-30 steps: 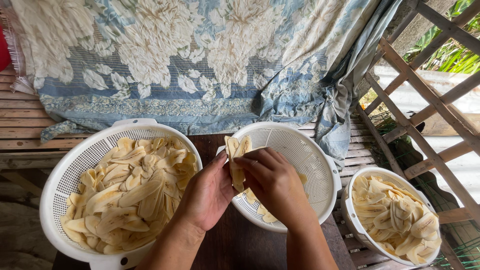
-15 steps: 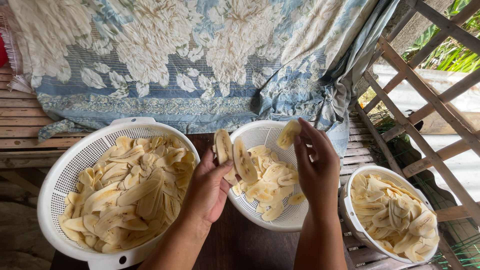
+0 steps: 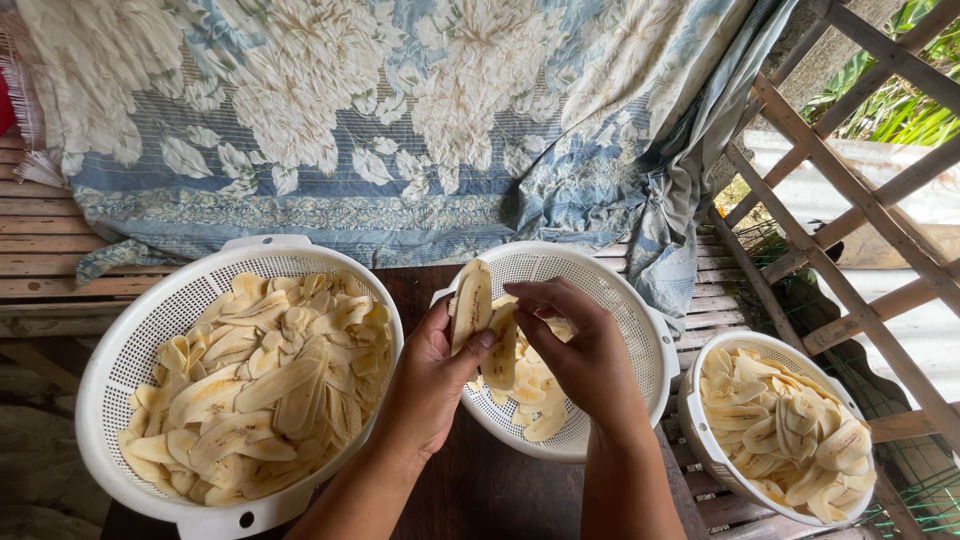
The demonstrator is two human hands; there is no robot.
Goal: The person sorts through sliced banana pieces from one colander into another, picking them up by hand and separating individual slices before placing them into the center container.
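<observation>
My left hand holds a small stack of pale banana slices upright over the middle white colander. My right hand reaches in from the right, and its fingers pinch one slice of that stack. Several loose slices lie in the bottom of the middle colander.
A large white colander at the left is heaped with long banana slices. A smaller white colander of slices sits at the right. A floral blue cloth covers the slatted bench behind. A wooden lattice stands at the right.
My right hand had lifted away with a single slice; that slice is gone from it, and the hand has come back to the stack and taken hold of another one.
</observation>
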